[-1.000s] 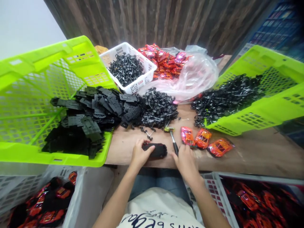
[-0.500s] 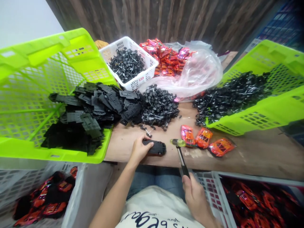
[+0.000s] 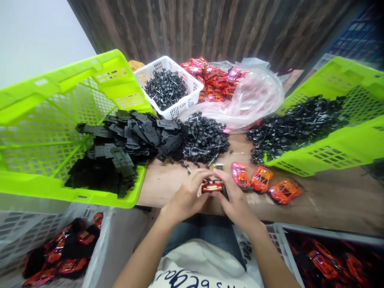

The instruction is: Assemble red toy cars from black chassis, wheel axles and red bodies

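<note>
Between my two hands, just above the wooden table, is an orange toy car [image 3: 212, 187] with a dark underside. My left hand [image 3: 189, 194] is closed on its left end, thumb below and fingers above. My right hand [image 3: 235, 200] grips the other end the same way. Behind the right fingers lies a hammer [image 3: 219, 165], its yellowish head showing and its handle hidden by the hand. To the right, three orange toy car bodies [image 3: 261, 179] rest on the table. A heap of black wheels on axles [image 3: 205, 138] lies just beyond my hands.
A green crate [image 3: 120, 202] on the left holds black car bases [image 3: 144, 132]. Another green crate [image 3: 315, 156] holds wheel axles. A white basket [image 3: 196, 94] of wheels and a plastic bag [image 3: 258, 96] by red car bodies stand behind. Bins of cars [image 3: 72, 265] flank my lap.
The black car base under my left hand has turned over, and its orange side shows. My right hand has let go of the hammer, now lying on the table, and grips the car too.
</note>
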Demonstrator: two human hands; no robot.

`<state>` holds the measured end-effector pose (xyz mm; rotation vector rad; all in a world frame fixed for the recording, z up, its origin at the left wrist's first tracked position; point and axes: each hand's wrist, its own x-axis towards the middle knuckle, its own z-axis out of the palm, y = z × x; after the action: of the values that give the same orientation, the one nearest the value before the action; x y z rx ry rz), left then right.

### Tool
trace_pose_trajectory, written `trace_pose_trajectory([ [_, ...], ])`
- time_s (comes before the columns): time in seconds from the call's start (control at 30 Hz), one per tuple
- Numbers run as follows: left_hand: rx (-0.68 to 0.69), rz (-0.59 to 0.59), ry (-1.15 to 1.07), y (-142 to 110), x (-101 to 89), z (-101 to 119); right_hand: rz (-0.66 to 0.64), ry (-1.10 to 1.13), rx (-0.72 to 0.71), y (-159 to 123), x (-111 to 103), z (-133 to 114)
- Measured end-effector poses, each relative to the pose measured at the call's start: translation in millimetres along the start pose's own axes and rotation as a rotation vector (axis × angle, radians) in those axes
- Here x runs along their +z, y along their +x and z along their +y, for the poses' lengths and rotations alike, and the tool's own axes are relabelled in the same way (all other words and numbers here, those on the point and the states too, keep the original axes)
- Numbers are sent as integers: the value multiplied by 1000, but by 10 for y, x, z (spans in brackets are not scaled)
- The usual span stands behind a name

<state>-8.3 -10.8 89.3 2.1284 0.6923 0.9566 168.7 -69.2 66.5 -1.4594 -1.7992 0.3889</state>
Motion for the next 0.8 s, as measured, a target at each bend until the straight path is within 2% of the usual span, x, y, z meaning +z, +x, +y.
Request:
trace_pose_trajectory([
  [0.07,-12,-22,31,-20,40,3,-27,74,-71,52,-31,-24],
  [0.2,-59,-17,94,-73,171,-12,142,22,-103,-20,32,-18],
  [0.27,-44,-10,105,-94,216,30,171,4,-101,-74,36,-53],
  [0.37,22,-67,70,-84,176,77,165,21,-146,-144,-117,-117],
  [0.43,46,-77,85,-18,68,3,277,-40,-177,-182,-303,-66],
  [0.47,28,-34,139,41,-4,-80,372,-116,-176,-196,-397,11],
  [0.53,-78,137,343,212,-164,-324,554,-333,-151,-218,-536,274],
  [0.6,-224,279,632,423,-309,-613,637,-553,-109,-243,-568,627],
  [0.63,-277,299,765,528,-366,-748,633,-632,-78,-263,-544,801],
  [0.7,-330,263,955,704,-455,-962,581,-727,-16,-319,-449,1073],
  [0.8,-323,228,1060,826,-577,-1124,514,-748,74,-388,-305,1187],
])
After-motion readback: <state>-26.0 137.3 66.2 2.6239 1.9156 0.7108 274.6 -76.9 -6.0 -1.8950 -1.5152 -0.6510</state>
